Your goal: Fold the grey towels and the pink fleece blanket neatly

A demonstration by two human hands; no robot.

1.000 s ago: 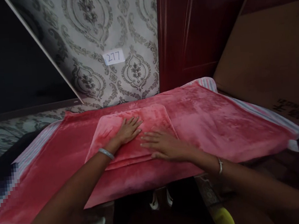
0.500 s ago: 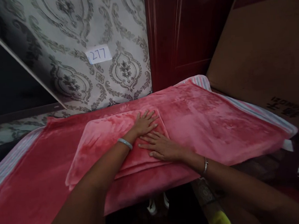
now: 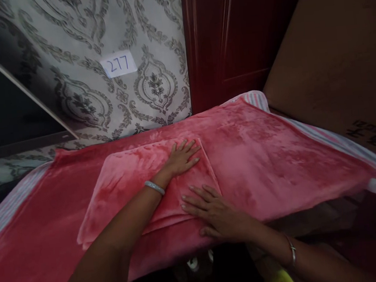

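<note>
A folded pink plush towel [image 3: 129, 185] lies on a larger pink plush cloth [image 3: 275, 159] spread over a surface. My left hand [image 3: 181, 157] rests flat on the folded towel near its far right corner, fingers spread, a bangle on the wrist. My right hand [image 3: 214, 211] lies flat with fingers apart on the towel's near right corner and the cloth under it, a bracelet on that wrist too.
Patterned wallpaper with a paper label reading 277 [image 3: 118, 63] stands behind. A dark red wooden door [image 3: 232, 40] is at the back, a brown cardboard box [image 3: 338, 57] at the right. A striped sheet edge [image 3: 322, 136] shows under the cloth. A yellow object [image 3: 279, 280] sits below.
My right hand has slid back toward me from the middle of the folded towel to its near right corner. My left hand has stayed near the far right corner.
</note>
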